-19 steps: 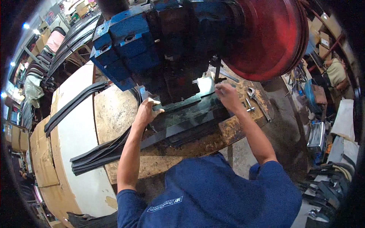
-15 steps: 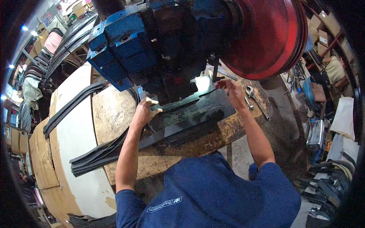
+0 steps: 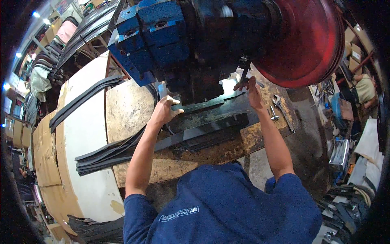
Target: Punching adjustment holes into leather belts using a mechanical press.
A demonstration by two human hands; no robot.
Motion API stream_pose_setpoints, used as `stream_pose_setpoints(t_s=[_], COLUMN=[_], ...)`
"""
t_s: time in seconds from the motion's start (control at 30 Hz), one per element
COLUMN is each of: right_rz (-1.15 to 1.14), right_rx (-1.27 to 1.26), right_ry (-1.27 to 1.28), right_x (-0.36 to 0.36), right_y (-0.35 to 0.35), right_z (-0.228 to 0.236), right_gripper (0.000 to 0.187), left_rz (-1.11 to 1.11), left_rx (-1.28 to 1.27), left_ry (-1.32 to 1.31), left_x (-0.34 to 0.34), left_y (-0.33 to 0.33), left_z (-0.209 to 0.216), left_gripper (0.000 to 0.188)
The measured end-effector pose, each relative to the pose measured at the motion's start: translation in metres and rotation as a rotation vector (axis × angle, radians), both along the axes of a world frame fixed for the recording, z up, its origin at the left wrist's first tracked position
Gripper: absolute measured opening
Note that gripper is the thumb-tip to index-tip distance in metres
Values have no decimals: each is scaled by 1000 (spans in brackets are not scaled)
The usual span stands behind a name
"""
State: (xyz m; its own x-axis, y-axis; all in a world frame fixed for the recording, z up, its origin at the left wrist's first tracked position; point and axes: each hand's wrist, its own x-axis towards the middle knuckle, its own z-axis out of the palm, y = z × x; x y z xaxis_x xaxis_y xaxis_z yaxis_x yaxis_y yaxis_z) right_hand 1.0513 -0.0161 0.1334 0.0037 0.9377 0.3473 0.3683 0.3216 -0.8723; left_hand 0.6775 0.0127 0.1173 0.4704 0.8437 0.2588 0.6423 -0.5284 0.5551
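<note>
My left hand (image 3: pixel 163 112) is at the left end of the dark die area under a blue press machine (image 3: pixel 162 38). Its thumb and fingers, pale at the tips, curl around a greenish edge that I cannot make out clearly. My right hand (image 3: pixel 255 97) is raised at the right of the die, fingers bent around the lower end of a black lever (image 3: pixel 245 74) that hangs from the machine. Between the hands, a flat dark strip (image 3: pixel 203 131) lies along the front of the machine bed. A light shines on the bed beside the lever.
A large red wheel (image 3: pixel 304 44) overhangs the right side. A wrench (image 3: pixel 285 114) and a T-shaped metal tool (image 3: pixel 274 113) lie on the worn wooden bench (image 3: pixel 260 136). Bundles of black strips (image 3: pixel 109 156) extend left across cardboard (image 3: pixel 44 142). Another person (image 3: pixel 363 91) is at far right.
The view has shifted, so the machine appears farther right and higher. My right hand has come up to the lever, its fingers now around the lower end. My left hand stays by the die.
</note>
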Motion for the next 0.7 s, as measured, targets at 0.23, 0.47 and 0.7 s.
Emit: stream_pose_setpoints(t_s=[0.23, 0.47, 0.7], right_rz=[-45, -27, 7], right_rx=[-169, -306, -143], right_ry=[-187, -557, -623], right_x=[14, -23, -19], right_y=[-23, -63, -70], right_z=[-25, 9, 2], right_gripper=[60, 34, 29], left_rz=[-13, 25, 316], left_rx=[-71, -276, -523], left_ry=[33, -67, -478], left_x=[-7, -13, -95], left_y=[6, 6, -6], left_z=[-9, 0, 5], left_gripper=[39, 40, 23])
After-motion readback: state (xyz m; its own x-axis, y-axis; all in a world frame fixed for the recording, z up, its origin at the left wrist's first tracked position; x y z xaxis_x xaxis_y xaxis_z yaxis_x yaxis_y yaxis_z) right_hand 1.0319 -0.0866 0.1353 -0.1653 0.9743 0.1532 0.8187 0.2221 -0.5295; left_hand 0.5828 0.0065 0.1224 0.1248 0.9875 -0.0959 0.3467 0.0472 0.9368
